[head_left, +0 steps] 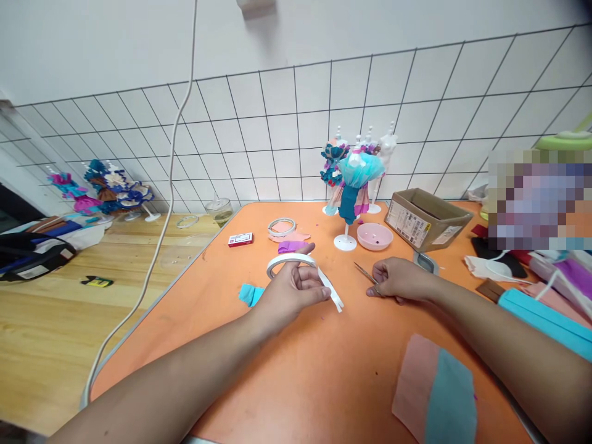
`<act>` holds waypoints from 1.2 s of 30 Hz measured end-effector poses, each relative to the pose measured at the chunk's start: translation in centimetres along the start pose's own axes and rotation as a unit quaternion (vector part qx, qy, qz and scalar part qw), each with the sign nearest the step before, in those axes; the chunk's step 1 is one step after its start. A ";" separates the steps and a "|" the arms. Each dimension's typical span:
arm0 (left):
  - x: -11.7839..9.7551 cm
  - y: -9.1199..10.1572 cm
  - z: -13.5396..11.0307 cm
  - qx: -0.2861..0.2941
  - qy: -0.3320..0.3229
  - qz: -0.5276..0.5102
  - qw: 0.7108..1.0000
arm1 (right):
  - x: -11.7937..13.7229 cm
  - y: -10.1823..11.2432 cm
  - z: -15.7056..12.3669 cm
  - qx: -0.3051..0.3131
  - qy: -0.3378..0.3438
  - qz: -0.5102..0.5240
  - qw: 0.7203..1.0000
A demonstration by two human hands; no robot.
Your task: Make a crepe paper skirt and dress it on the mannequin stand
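Note:
My left hand [300, 287] is closed around a roll of white tape [292, 259], its loose end hanging down past my thumb. Over the orange table, my right hand [393, 280] grips scissors [365, 271], with the blades pointing up and left. The handles are mostly hidden by my fingers. Beyond my left hand lie a purple paper piece [292, 246] and a second tape roll [282, 227]. A turquoise paper piece [250, 295] sits beside my left wrist. Nearer to me is a pink and grey-blue paper piece [435, 388].
Small dress forms with paper dresses [356, 172] stand at the back, beside a pink bowl [375, 237] and a cardboard box [425, 219]. A red-and-white box [240, 239] lies left. Rolled turquoise paper [546, 320] is at right. A white cable [171, 179] hangs at left.

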State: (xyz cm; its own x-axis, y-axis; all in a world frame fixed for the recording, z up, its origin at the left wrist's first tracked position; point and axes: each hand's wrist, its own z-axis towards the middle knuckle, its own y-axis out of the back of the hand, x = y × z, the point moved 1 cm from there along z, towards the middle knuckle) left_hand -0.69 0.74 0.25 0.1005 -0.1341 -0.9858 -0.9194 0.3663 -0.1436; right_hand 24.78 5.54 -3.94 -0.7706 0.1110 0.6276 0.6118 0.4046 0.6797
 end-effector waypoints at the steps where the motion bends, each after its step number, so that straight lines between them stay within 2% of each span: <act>1: 0.0 0.0 0.0 0.000 0.000 0.000 1.000 | 0.0 0.0 0.0 0.014 0.008 0.015 1.000; 4: 0.0 0.1 0.0 0.000 0.001 -0.003 1.000 | -0.2 0.3 -0.1 0.061 0.004 0.059 0.996; 10: -0.1 0.1 -0.1 -0.001 -0.007 0.001 1.000 | -0.3 0.4 0.0 0.077 -0.028 0.088 0.993; 17: -0.1 0.1 0.0 0.003 -0.002 0.001 1.000 | 0.3 0.7 -0.7 0.126 -0.003 0.125 0.984; 19: 0.0 0.2 0.1 0.004 -0.005 0.001 1.000 | 0.6 0.7 -0.9 0.106 -0.003 0.074 0.992; 21: 0.0 0.2 0.1 0.003 -0.009 0.001 1.000 | 1.1 0.7 -1.3 0.048 0.022 -0.022 0.998; 23: 0.0 0.3 0.1 0.001 -0.011 0.004 1.000 | 1.4 0.8 -1.8 -0.043 0.047 -0.137 0.988; 25: 0.0 0.4 0.2 0.000 -0.011 0.006 1.000 | 1.6 0.8 -2.2 -0.100 0.069 -0.207 0.971; 33: 0.4 0.5 0.5 -0.002 -0.006 0.003 1.000 | 0.9 -0.7 -1.3 -0.071 0.102 -0.228 0.966; 36: 0.3 0.5 0.4 -0.002 -0.006 -0.001 1.000 | 1.0 -0.5 -1.6 -0.098 0.104 -0.225 0.964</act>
State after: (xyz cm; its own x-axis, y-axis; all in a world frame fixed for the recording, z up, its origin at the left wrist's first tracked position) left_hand -0.96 1.30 -0.17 0.1070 -0.1240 -0.9865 -0.9210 0.3614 -0.1453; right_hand 23.94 4.01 -3.04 -0.9258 -0.2288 0.3008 0.2613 0.1877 0.9468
